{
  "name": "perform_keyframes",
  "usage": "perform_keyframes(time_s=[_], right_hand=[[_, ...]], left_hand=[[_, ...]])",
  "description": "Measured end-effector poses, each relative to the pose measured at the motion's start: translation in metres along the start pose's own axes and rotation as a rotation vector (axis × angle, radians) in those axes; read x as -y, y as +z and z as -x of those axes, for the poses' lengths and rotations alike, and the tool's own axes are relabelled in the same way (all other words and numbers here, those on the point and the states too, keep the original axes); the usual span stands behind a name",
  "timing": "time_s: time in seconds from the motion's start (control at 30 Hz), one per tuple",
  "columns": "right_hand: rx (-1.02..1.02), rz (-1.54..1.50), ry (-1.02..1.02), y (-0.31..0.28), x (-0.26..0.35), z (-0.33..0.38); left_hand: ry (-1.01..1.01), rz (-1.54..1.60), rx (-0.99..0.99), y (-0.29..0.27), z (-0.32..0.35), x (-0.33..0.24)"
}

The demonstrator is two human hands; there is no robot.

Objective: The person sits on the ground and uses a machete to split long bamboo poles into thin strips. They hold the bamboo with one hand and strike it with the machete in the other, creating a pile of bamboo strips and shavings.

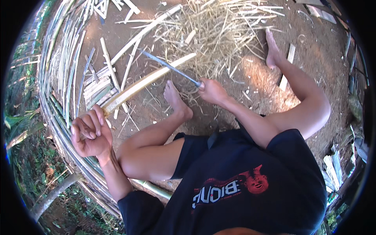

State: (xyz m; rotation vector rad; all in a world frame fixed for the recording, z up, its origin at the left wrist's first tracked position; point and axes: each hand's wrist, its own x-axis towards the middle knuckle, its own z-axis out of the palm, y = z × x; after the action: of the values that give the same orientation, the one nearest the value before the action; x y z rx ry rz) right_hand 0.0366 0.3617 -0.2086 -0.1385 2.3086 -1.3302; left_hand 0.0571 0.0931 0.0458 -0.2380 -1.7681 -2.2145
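Note:
A long pale split bamboo strip (137,89) slants up to the right from my left hand (92,131). That hand is palm up with its fingers curled, and the strip's near end goes out of sight at the fingers. My right hand (213,92) is closed round the handle of a long, narrow knife (181,73). The knife's grey blade points up and left and crosses the strip near its far end. I cannot tell whether the edge bites into the bamboo.
A heap of thin shavings (207,39) lies ahead on the dirt ground (150,113). Long bamboo poles and strips (66,62) line the left side. Short split pieces (100,88) are stacked beyond my left hand. My bare feet (176,100) rest on the ground near the shavings.

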Motion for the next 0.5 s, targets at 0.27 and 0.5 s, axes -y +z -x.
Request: perform_keyframes(time_s=[0.27, 0.5], right_hand=[[-0.019, 0.102, -0.285, 0.0, 0.037, 0.026], [0.027, 0.05, -0.141, -0.004, 0.044, 0.016]], left_hand=[[0.027, -0.001, 0.02, 0.004, 0.003, -0.005], [0.028, 0.01, -0.021, -0.006, 0.0, -0.003]])
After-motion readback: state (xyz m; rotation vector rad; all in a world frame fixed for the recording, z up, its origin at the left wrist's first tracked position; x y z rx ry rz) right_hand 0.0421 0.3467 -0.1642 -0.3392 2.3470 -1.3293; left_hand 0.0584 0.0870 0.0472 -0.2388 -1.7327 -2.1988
